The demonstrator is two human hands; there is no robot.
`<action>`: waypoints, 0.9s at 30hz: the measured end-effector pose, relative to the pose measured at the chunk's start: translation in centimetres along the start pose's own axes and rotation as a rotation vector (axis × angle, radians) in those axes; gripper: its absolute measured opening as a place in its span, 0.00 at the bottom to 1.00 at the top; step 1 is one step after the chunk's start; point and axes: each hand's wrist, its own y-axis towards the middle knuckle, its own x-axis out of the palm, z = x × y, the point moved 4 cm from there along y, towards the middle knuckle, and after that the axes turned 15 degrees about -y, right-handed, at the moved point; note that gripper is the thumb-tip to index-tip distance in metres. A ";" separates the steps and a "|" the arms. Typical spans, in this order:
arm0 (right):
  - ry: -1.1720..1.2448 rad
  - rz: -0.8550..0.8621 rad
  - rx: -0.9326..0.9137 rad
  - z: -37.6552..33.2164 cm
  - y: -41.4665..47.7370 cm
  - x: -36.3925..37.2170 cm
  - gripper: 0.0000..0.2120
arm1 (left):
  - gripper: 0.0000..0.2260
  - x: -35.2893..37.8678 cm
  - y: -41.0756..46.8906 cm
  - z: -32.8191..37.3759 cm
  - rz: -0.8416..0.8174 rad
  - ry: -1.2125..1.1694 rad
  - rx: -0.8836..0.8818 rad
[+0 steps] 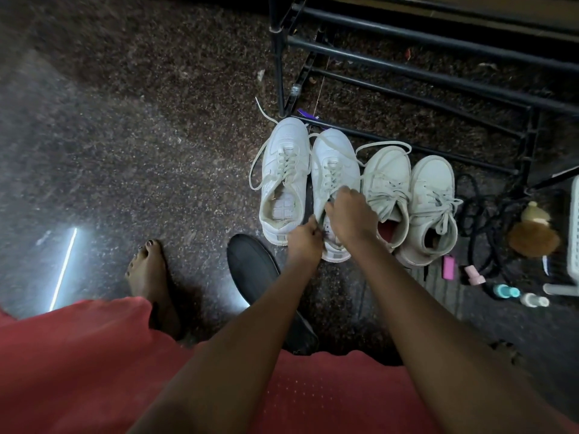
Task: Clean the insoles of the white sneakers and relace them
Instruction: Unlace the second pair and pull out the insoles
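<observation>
At your far left your bare foot (147,270) rests on the dark speckled floor (125,120), probably bracing you as you lean in. Next lies a black oval insole (250,264), flat on the floor just short of the shoes, likely set aside for cleaning. The first white low-top sneaker (282,133) beside it shows a bare gridded footbed, so that insole looks to be its own. Its white laces (286,162) are threaded but slack, the ends trailing onto the floor. Your left hand (305,238) pinches the heel-side rim of the second white low-top sneaker (335,151), steadying it. Your right hand (351,214) curls over the tongue and mouth, gripping there, likely to spread the opening for the other insole; what its fingertips hold inside is hidden. Further right stand greyish-white high-top sneakers (387,173), close against the second shoe, then small bottles (517,296) on the floor near a black metal shoe rack (438,51).
</observation>
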 end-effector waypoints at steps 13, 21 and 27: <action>0.174 -0.207 -0.053 2.1 -2.2 1.6 0.17 | 0.19 3.7 -2.0 -2.6 -0.107 -0.914 -0.595; -0.157 -0.014 -0.092 -0.3 -2.5 0.4 0.09 | 0.11 3.6 -1.8 -2.8 -0.022 -1.134 -0.544; -0.316 0.300 -0.033 -0.7 -7.0 -1.7 0.08 | 0.15 3.7 -0.5 -2.6 0.003 -1.171 -0.577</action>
